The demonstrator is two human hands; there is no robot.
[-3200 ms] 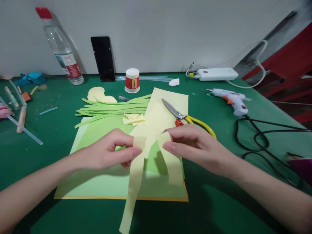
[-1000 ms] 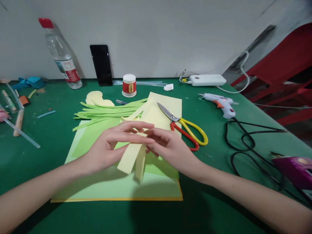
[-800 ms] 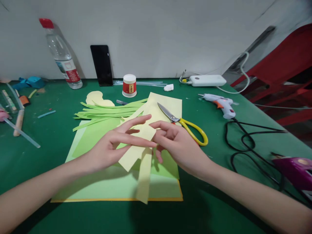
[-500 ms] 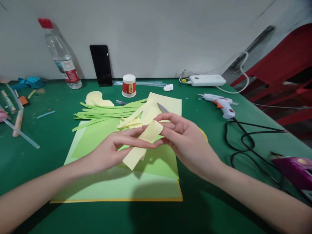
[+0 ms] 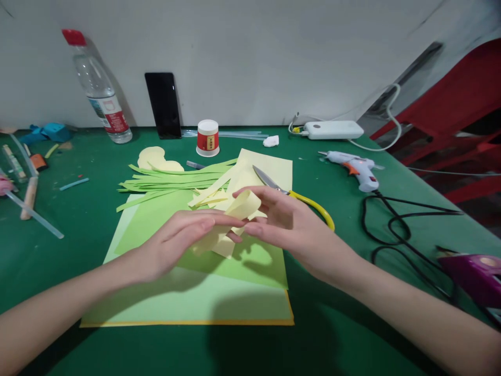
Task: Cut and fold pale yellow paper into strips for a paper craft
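Observation:
A pale yellow paper strip, its upper end curled into a loop, is held between both hands. My left hand is closed on its lower part, thumb on top, partly hiding it. My right hand has its fingers round the looped end. Below lie a green paper sheet and a lighter green sheet. Cut green strips and small yellow scraps rest above the sheets. Scissors with yellow handles lie behind my right hand, partly over a pale yellow sheet.
At the back stand a water bottle, a phone against the wall and a small red-and-white cup. To the right lie a white glue gun with a black cord and a purple tool. Glue sticks lie behind.
The strip has gone from nearly flat and slanted to curled at its upper end. My left thumb has come over it, and my right hand has shifted, uncovering the scissors.

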